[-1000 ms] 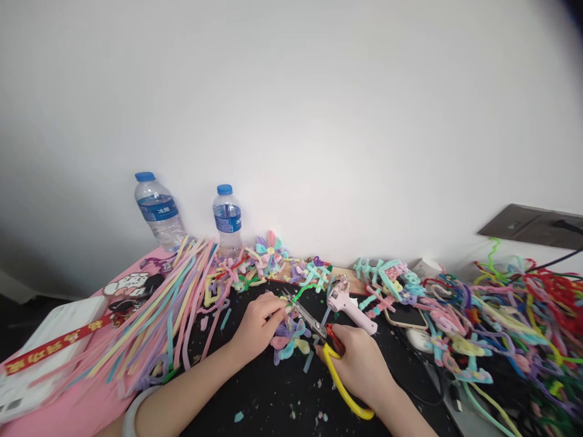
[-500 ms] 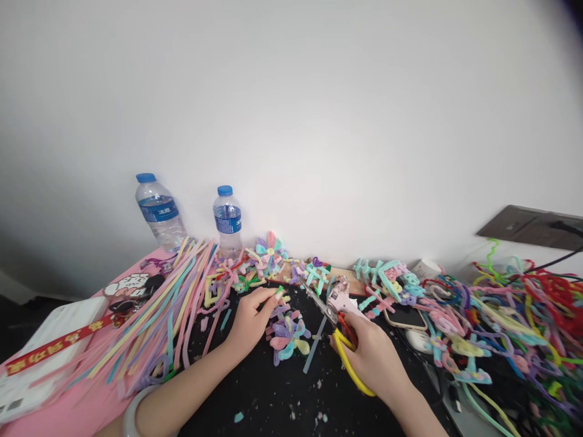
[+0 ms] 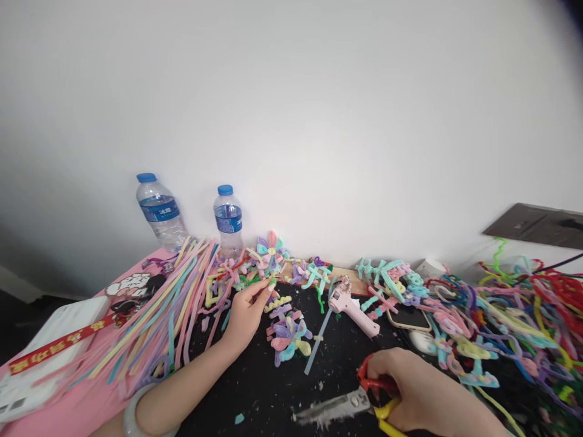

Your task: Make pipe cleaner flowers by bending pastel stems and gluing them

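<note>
My left hand point(image 3: 246, 315) is closed in a pinch, with a small green bit of pipe cleaner point(image 3: 272, 282) at its fingertips. Just right of it lies a flower of purple, pink, blue and yellow pipe cleaner point(image 3: 288, 340), on the black mat point(image 3: 255, 388). Low on the right, my right hand point(image 3: 410, 388) grips scissors point(image 3: 334, 408) by their red and yellow handles, the blades pointing left over the mat. A pink glue gun point(image 3: 355, 312) lies beyond them, a translucent glue stick point(image 3: 317, 343) beside its front end.
Loose pastel pipe cleaners point(image 3: 182, 303) are spread at the left, before two water bottles point(image 3: 161, 212). A phone point(image 3: 409, 318), a white mouse point(image 3: 421, 342) and a tangled pile of coloured pipe cleaners point(image 3: 537, 328) sit at the right. A white wall point(image 3: 319, 152) rises behind.
My right hand has drawn the scissors down, nearer to me, and turned their blades leftward, away from the glue gun. My left hand has shifted slightly up and left. A green strand now shows near the glue gun.
</note>
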Available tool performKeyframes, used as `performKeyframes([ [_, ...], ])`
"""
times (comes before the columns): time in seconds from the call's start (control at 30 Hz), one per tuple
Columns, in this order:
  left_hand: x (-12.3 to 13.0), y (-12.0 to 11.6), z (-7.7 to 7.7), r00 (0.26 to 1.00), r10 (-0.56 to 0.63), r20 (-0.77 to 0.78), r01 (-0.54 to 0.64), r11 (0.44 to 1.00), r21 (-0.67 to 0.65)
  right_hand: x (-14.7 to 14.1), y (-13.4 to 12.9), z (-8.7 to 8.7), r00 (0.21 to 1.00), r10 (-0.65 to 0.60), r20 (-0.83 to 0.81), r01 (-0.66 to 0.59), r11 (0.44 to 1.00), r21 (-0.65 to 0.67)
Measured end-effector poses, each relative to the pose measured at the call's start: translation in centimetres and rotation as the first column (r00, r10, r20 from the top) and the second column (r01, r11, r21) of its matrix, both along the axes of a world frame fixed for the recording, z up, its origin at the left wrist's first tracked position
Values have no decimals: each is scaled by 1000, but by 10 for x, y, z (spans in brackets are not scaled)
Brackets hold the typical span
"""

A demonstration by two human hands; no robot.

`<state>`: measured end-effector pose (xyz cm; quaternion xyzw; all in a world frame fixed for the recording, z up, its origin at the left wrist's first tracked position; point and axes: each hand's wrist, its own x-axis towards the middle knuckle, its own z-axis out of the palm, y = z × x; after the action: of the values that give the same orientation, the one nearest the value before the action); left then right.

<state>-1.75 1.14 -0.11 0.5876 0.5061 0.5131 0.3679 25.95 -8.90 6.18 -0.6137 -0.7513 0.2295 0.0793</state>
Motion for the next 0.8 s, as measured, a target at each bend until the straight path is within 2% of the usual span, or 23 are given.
performKeyframes([
  [0.03, 0, 0, -1, 1000, 5, 16, -5, 1000, 2, -3, 0, 0, 996, 90, -4, -90, 993, -72],
  [0.1, -1, 1, -3, 999, -1, 41, 1, 1000, 6, -11, 1, 0, 989, 145, 4, -144, 982, -119],
  [0.2, -2, 1, -3, 998, -29, 62, 29, 1000, 10, -19, 4, -2, 990, 140, -34, -143, 977, -157],
  [0.37, -3, -4, 2, 995, -89, 45, 88, 996, 24, -19, 9, 0, 969, 39, -245, -89, 977, -193],
  [0.43, -4, -6, 4, 991, -130, 31, 128, 990, 54, -16, 15, 1, 965, 13, -263, -46, 991, -122],
  [0.5, -4, -8, 5, 988, -152, 23, 150, 986, 76, -12, 24, -3, 975, -51, -217, 61, 997, 40],
  [0.53, -3, -8, 6, 988, -151, 18, 149, 986, 79, -10, 28, -8, 974, -117, -192, 147, 978, 150],
  [0.6, -1, -8, 6, 991, -136, 4, 136, 988, 70, -5, 38, -23, 960, -255, -112, 279, 893, 352],
  [0.67, 1, -7, 5, 992, -124, -6, 125, 991, 57, -3, 46, -42, 968, -251, -27, 233, 847, 478],
  [0.73, 3, -6, 5, 993, -118, 3, 118, 992, 33, -4, 53, -59, 965, -253, 64, 186, 839, 512],
  [0.8, 4, -5, 4, 993, -116, 32, 116, 993, -1, -7, 57, -70, 946, -295, 133, 188, 836, 515],
])
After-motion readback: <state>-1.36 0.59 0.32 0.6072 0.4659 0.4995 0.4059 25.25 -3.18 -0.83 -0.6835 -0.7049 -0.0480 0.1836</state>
